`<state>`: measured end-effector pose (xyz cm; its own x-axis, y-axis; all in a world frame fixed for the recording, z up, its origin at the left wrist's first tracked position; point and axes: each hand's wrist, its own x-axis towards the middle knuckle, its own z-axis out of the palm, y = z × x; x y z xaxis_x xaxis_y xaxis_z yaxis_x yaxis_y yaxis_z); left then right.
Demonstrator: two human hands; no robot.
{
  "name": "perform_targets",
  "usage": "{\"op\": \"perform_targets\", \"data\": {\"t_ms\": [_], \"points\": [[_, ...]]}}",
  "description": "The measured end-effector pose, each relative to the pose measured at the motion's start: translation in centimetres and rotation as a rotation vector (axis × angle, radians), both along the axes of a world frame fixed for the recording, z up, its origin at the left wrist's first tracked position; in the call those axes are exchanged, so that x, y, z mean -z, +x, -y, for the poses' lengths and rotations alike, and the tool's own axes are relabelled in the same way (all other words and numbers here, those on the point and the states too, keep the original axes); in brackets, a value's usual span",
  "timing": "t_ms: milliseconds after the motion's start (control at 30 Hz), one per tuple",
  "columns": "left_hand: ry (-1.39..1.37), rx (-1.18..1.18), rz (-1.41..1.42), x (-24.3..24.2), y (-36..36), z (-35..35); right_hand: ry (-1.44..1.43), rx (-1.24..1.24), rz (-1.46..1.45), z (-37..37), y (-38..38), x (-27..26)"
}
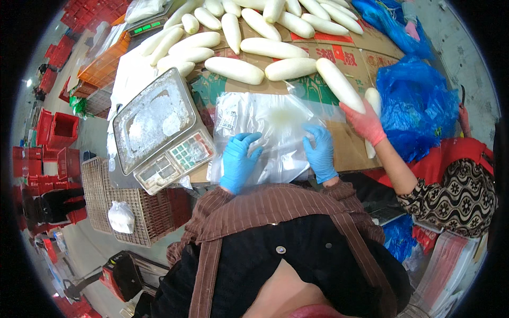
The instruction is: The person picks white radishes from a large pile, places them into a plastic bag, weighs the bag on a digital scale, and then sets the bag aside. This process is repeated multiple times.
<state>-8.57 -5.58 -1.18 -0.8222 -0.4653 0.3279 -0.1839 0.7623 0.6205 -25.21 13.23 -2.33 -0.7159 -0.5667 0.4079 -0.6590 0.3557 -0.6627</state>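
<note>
My left hand [239, 161], in a blue glove, rests over the left part of a clear plastic bag [274, 139]. Its thumb and fingers are apart. On the bag's right side is my right hand [321, 153], also blue-gloved, thumb and fingers spread. The bag lies flat, with a printed label [228, 119] at its upper left. Just beyond it lie a long white vegetable [234, 70] and another white vegetable [291, 68]. To the right, a co-worker's pink-gloved hand [364, 121] holds a white vegetable [340, 84] at a slant.
A worn weighing scale [159, 119] stands left of the bag. Several white vegetables [274, 48] cover the far cardboard [358, 71]. Blue plastic bags [413, 103] lie at right. Plastic crates [131, 214] stand lower left; a second scale [147, 27] sits at far left.
</note>
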Motion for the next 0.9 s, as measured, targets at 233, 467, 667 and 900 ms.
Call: {"op": "perform_targets", "data": {"t_ms": [233, 467, 667, 900], "points": [[0.089, -0.068, 0.02, 4.0, -2.7, 0.4, -0.034, -0.125, 0.045, 1.9, -2.0, -1.7], [0.139, -0.056, 0.039, 5.9, -2.8, 1.1, 0.228, 0.406, -0.212, -0.7, -15.7, -2.2], [0.189, -0.053, -0.003, 6.6, -2.8, 1.4, 0.611, 0.435, 0.167, -0.5, -21.3, 0.1], [0.909, -0.18, -0.041, 6.7, -2.8, 1.2, -0.801, -0.058, 1.626, -2.7, -17.5, -2.2]]}}
